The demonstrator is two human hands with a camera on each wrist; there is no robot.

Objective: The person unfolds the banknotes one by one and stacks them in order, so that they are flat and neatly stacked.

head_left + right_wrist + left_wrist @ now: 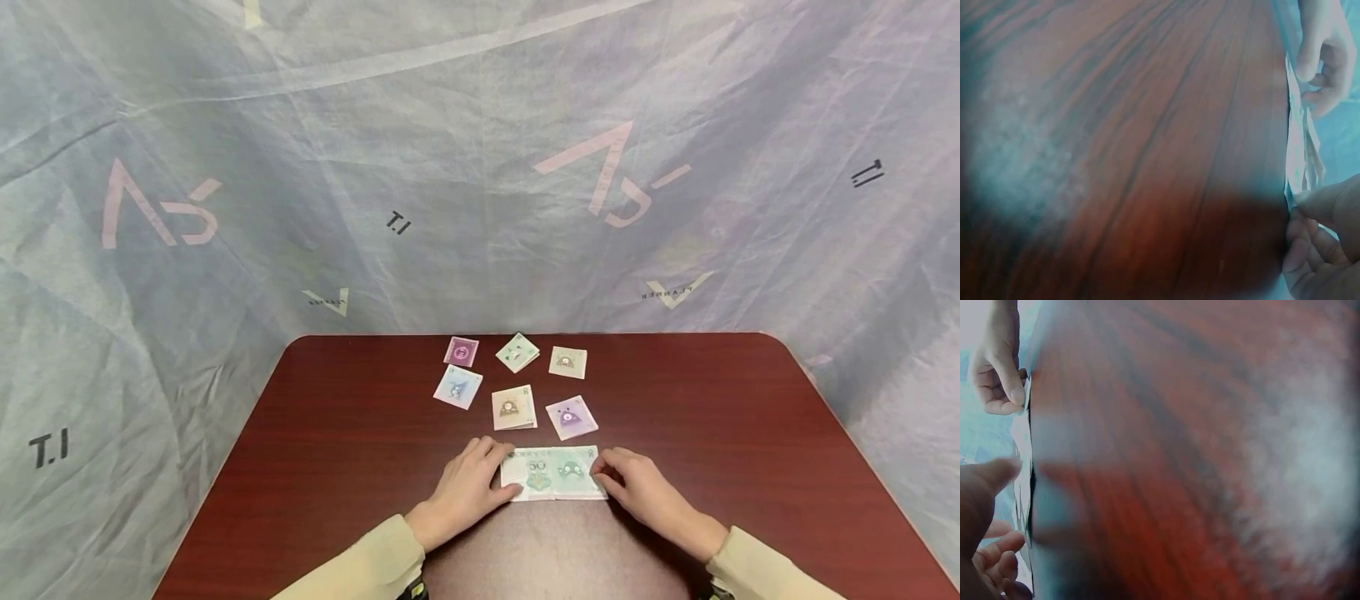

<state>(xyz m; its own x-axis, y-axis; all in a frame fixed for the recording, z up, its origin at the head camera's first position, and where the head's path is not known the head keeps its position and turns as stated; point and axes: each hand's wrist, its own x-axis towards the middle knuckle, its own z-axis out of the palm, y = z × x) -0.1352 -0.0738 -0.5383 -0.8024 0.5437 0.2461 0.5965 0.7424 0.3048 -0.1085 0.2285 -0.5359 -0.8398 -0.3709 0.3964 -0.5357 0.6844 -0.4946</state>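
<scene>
A green play banknote [553, 473] lies unfolded on the dark red table, with a crease across its middle. At its left end is my left hand [463, 487], thumb and fingers spread apart at the note's edge. My right hand [647, 492] pinches the opposite end between thumb and curled fingers. The right wrist view catches this pinch from the side, with the note [1295, 150] seen nearly edge-on. In the left wrist view, the thumb and fingers of the left hand [975, 506] stand apart beside the note.
Beyond the note lie several folded banknotes: magenta [461, 352], green [517, 353], olive [567, 363], blue [457, 387], tan [513, 408] and purple [572, 417]. A grey printed cloth [480, 167] hangs behind the table [337, 467] and along both its sides.
</scene>
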